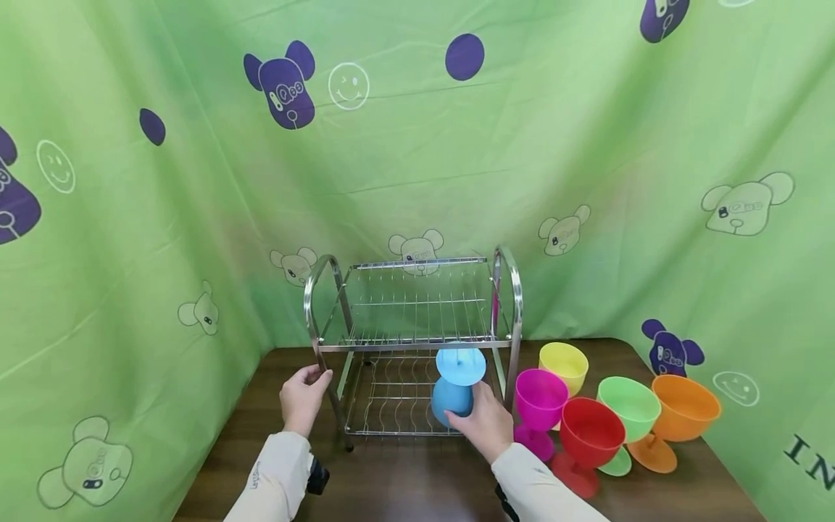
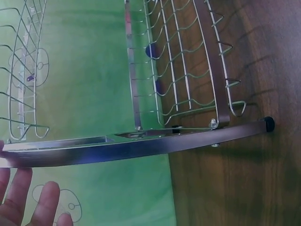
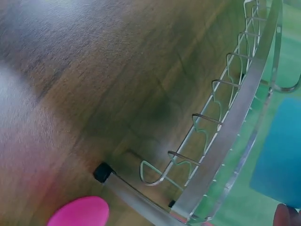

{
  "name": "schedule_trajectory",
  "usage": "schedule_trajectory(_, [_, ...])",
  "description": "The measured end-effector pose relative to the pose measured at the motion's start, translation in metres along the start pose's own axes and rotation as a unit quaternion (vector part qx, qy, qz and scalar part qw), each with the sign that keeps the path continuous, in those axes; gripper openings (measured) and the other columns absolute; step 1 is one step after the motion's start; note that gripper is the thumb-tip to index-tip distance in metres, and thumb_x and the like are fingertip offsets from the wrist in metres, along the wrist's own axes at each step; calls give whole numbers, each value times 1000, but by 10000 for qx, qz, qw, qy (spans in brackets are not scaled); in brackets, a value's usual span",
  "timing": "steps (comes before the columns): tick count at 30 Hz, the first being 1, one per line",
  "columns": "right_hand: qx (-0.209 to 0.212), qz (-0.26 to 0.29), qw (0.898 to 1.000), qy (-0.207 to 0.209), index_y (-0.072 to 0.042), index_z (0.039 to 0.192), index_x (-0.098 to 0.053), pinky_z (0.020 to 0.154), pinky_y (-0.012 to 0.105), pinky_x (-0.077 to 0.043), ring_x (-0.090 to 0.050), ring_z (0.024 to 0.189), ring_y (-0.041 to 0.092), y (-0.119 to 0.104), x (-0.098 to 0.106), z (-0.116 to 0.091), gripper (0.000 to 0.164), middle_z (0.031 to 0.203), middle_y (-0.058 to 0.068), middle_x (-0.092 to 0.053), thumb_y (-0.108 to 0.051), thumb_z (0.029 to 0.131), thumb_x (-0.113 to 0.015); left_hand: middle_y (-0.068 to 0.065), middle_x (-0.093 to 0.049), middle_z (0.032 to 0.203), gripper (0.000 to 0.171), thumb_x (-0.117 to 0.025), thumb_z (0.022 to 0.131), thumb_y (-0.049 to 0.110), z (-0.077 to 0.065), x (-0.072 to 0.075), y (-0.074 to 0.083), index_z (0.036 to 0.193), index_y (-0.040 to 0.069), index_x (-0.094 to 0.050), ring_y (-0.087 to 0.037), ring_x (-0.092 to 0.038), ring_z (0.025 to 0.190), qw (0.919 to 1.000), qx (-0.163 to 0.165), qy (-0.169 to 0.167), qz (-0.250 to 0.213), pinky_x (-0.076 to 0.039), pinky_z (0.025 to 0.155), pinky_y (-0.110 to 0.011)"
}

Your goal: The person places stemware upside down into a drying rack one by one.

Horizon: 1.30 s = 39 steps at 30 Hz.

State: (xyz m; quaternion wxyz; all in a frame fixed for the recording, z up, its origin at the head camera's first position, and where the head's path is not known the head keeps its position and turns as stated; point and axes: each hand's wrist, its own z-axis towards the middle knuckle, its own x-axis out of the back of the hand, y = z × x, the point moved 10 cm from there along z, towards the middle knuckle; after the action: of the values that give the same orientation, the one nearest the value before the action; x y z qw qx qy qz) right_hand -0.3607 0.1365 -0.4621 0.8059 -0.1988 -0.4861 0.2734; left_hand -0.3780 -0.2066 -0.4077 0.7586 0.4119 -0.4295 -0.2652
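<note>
A two-tier metal dish rack point(image 1: 417, 342) stands on the table. My left hand point(image 1: 304, 397) holds its left front post, and in the left wrist view the post point(image 2: 84, 155) passes by the fingers point(image 2: 47, 202). My right hand point(image 1: 485, 420) grips a blue plastic goblet point(image 1: 451, 399) turned upside down, its round base up, at the right part of the lower tier. Whether its rim touches the wires cannot be told. The goblet point(image 3: 282, 155) shows partly at the right edge of the right wrist view, with a fingertip below it.
Right of the rack stand upright goblets: magenta point(image 1: 540, 399), yellow point(image 1: 564, 364), red point(image 1: 590, 435), green point(image 1: 629, 406) and orange point(image 1: 685, 406). They crowd close to my right forearm. A green printed cloth point(image 1: 417, 159) hangs behind and beside the brown table point(image 1: 404, 478).
</note>
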Motion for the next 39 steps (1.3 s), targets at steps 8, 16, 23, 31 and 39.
schedule_trajectory(8, [-222, -96, 9997, -22, 2, 127, -50, 76, 57, -50, -61, 100, 37, 10, -7, 1, 72, 116, 20, -59, -29, 71, -82, -15, -72, 90, 27, -71, 83, 19, 2, -2, -1, 99, -3, -70, -33, -65, 86, 9994, 9, -262, 229, -47, 71, -39])
schedule_trajectory(16, [-488, -22, 9988, -29, 4, 127, -50, 77, 58, -49, -60, 101, 39, 19, -9, 2, 69, 116, 21, -59, -24, 71, -81, -14, -72, 91, 28, -71, 84, 21, 2, -1, 4, 101, -2, -70, -34, -65, 87, 9991, -35, -200, 383, -46, 72, -42])
schedule_trajectory(23, [-835, 198, 9957, -342, 5, 132, -45, 80, 61, -48, -57, 105, 42, 26, -23, 2, 75, 119, 24, -56, -21, 72, -81, -16, -71, 91, 29, -70, 85, 21, 1, -1, 3, 102, -2, -69, -35, -65, 86, 9986, -77, -241, 455, -46, 72, -44])
schedule_trajectory(31, [-898, 468, 9943, -339, 6, 131, -45, 84, 62, -46, -56, 104, 45, 34, -28, -2, 74, 118, 27, -56, -16, 71, -81, -15, -71, 89, 27, -71, 84, 20, 0, -3, 0, 100, -2, -69, -34, -65, 85, 9984, -67, -336, 447, -46, 71, -42])
schedule_trajectory(39, [-979, 688, 9924, -274, 8, 132, -43, 85, 63, -44, -54, 106, 47, 39, -29, -1, 76, 120, 30, -54, -13, 70, -82, -16, -72, 90, 26, -73, 83, 18, 1, -3, 1, 100, -2, -69, -36, -65, 86, 9985, -106, -265, 458, -46, 74, -44])
